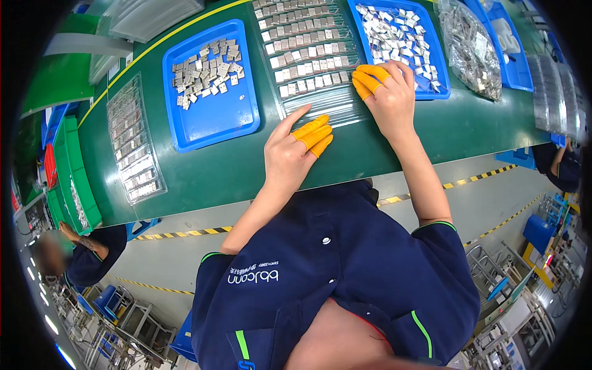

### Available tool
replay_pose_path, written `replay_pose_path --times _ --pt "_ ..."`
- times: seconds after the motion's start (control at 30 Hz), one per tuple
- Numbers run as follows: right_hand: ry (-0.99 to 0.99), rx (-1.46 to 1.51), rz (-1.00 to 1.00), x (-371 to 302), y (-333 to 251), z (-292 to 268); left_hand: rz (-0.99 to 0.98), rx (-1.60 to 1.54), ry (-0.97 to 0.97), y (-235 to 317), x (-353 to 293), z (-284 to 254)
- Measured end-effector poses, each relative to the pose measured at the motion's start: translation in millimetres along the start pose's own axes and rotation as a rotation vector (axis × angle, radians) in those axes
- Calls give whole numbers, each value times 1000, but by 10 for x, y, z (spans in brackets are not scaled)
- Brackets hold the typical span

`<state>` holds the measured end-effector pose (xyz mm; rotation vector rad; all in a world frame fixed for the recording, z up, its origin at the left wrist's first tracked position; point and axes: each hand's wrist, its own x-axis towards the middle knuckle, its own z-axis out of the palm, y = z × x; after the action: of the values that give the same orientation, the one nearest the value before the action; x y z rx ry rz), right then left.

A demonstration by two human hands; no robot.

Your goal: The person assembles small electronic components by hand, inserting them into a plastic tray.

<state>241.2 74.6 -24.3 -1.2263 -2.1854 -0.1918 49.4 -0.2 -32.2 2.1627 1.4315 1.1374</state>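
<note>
My left hand (pixel 293 151) is over the near edge of a clear plastic tray (pixel 336 111), its index finger stretched out and its other fingers, in yellow finger cots, spread. I see nothing held in it. At the tray's right edge is my right hand (pixel 390 98), fingers bent and also in yellow cots. Whatever its fingertips pinch is hidden. Rows of small white and grey rectangular parts (pixel 308 52) fill the tray's farther slots; bare ridges show in the nearest ones. Beyond my right hand, a blue bin (pixel 441 94) holds many loose white parts with thin leads.
Left of the tray stands a blue bin (pixel 240 126) of loose grey-white parts. Farther left lie another filled clear tray (pixel 132 142) and a green bin (pixel 80 172). A bag of parts (pixel 472 49) sits at right. Another person (pixel 92 253) is at the left, one more (pixel 558 163) far right.
</note>
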Motion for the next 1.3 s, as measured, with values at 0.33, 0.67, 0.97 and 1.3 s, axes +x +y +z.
replay_pose_path --times 0.33,0.67,0.97,1.3 --pt "-78 57 59 -14 -45 58 -114 15 -125 -122 -91 -105" --pt "-96 169 102 -14 -90 59 -27 24 -57 -67 41 -188" --pt "-99 176 88 -18 -129 64 -56 310 -358 -47 224 -136" --pt "-99 180 88 -32 -164 69 -31 353 -386 -8 255 -57"
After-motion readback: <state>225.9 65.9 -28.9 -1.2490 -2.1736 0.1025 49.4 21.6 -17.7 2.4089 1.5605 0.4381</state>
